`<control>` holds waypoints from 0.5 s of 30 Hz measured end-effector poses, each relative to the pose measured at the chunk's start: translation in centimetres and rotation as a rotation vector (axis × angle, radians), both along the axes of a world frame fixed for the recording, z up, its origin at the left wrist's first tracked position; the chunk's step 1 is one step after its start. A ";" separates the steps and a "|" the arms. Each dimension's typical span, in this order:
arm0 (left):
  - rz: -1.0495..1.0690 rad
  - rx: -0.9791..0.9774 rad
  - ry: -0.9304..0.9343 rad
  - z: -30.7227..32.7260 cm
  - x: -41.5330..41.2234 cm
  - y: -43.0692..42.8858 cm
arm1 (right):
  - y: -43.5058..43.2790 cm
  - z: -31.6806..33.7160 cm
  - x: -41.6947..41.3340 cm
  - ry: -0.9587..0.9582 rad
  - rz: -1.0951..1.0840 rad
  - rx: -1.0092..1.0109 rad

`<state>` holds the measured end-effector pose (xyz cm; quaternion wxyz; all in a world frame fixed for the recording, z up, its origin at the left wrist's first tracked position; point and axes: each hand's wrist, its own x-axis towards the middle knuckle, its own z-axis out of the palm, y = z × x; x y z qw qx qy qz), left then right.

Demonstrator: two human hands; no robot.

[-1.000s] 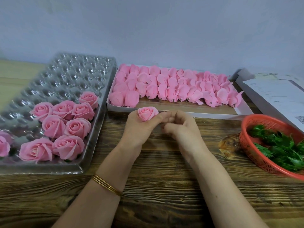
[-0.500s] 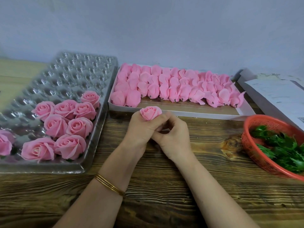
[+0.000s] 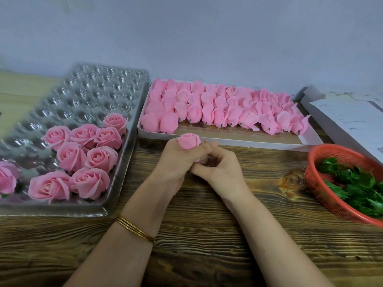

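Wooden tabletop (image 3: 207, 235): mid-shaping, your left hand (image 3: 176, 162) grips the small pink artificial rosebud (image 3: 189, 141), right hand (image 3: 219, 170) pinches its base; next, spread petals gently.

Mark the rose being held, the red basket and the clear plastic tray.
held rose (image 3: 189, 141), head view, on its outer petals.
red basket (image 3: 313, 179), head view, on its left wall.
clear plastic tray (image 3: 93, 90), head view, on its bare far cups.

Small pink rosebud (image 3: 189, 141), petals tightly closed, upright, above wooden table edge near white box
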<state>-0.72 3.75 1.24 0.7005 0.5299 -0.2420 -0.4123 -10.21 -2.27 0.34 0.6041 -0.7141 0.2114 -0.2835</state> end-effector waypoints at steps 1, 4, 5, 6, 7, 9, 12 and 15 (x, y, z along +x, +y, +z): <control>0.025 0.005 0.011 -0.1 0.0 -0.1 | 0.0 0.0 0.1 0.000 -0.025 -0.014; 0.044 0.006 0.026 -0.2 0.0 -0.3 | 0.0 -0.2 0.2 -0.003 -0.087 -0.052; 0.038 -0.005 0.029 -0.2 0.0 -0.3 | 0.1 -0.2 0.2 -0.006 -0.099 -0.064; 0.024 -0.017 0.025 -0.1 0.0 -0.2 | 0.1 -0.2 0.2 -0.011 -0.107 -0.075; 0.005 -0.034 0.022 0.0 0.1 -0.1 | 0.1 -0.2 0.1 -0.019 -0.109 -0.082; -0.035 -0.049 0.019 0.1 0.2 0.1 | 0.1 -0.1 0.0 -0.034 -0.082 -0.071; -0.070 -0.040 0.033 0.4 0.3 0.4 | -0.1 0.2 -0.2 -0.041 0.035 0.023; -0.082 -0.030 0.021 0.5 0.2 0.5 | -0.3 0.0 -0.3 -0.030 0.080 0.122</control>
